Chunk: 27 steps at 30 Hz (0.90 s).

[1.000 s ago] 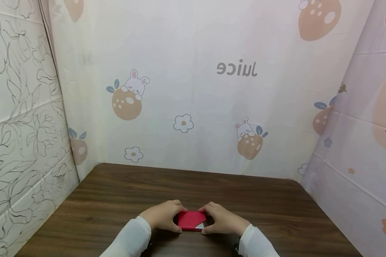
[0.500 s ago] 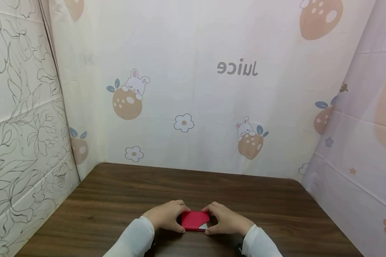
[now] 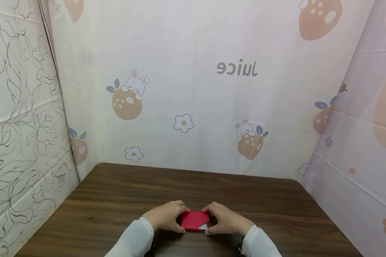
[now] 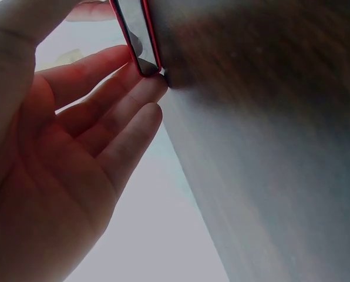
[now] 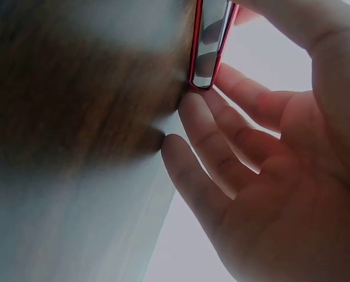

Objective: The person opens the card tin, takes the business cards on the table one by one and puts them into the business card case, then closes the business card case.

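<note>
A small flat red card case (image 3: 193,220) with a silver corner at its near right lies low over the wooden table, close to its front. My left hand (image 3: 166,216) grips the case's left end, thumb at the near edge and fingers at the far edge. Its right end is held the same way by my right hand (image 3: 227,218). Seen from the left wrist, the case (image 4: 141,41) shows a shiny, mirror-like side framed in red, with fingertips against its far end. The right wrist view has a similar shiny side of the case (image 5: 208,50) beside the curved fingers (image 5: 205,136).
The dark brown wooden table (image 3: 193,189) spreads out around both hands. Behind it hangs a pale curtain (image 3: 193,89) printed with rabbits, fruit and flowers. A floral-lined sheet (image 3: 22,107) closes off the left, and another printed sheet (image 3: 357,142) the right.
Both hands and the card case shifted slightly to the right between one second and half a second ago. Since then they have kept their place, with the same grip.
</note>
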### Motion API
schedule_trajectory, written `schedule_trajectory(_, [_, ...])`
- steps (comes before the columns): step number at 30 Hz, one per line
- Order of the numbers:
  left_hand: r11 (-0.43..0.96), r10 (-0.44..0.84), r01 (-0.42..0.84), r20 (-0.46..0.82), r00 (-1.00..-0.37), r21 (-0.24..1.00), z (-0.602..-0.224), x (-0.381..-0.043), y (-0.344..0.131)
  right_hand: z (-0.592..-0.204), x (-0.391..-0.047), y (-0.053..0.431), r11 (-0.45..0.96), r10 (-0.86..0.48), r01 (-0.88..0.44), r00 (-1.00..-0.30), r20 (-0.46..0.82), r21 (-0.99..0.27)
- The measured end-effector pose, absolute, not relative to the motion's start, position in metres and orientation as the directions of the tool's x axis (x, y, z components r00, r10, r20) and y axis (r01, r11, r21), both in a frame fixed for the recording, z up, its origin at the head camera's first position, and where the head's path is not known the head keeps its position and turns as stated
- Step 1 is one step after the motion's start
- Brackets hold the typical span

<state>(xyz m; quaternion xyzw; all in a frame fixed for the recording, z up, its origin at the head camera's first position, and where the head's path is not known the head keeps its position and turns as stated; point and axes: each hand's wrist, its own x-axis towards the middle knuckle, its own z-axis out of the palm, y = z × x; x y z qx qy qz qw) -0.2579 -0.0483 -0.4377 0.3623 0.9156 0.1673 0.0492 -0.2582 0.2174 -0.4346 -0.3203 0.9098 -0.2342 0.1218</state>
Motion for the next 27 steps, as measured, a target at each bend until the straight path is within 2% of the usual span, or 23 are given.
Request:
schedule_trajectory(15, [0.651, 0.668, 0.625, 0.066, -0.741, 0.431, -0.436, -0.255, -0.063, -0.435, -0.256, 0.220, 0.679, -0.618, -0.508, -0.785, -0.038, -0.530])
schedule_trajectory(22, [0.703, 0.596, 0.583, 0.111, -0.796, 0.406, -0.429, -0.254, -0.074, -0.436, -0.258, 0.227, 0.719, -0.572, -0.533, -0.819, 0.057, -0.447])
schedule_trajectory(27, [0.720, 0.563, 0.590, 0.189, -0.804, 0.365, -0.428, -0.253, -0.081, -0.437, -0.258, 0.229, 0.761, -0.514, -0.517, -0.849, 0.122, -0.393])
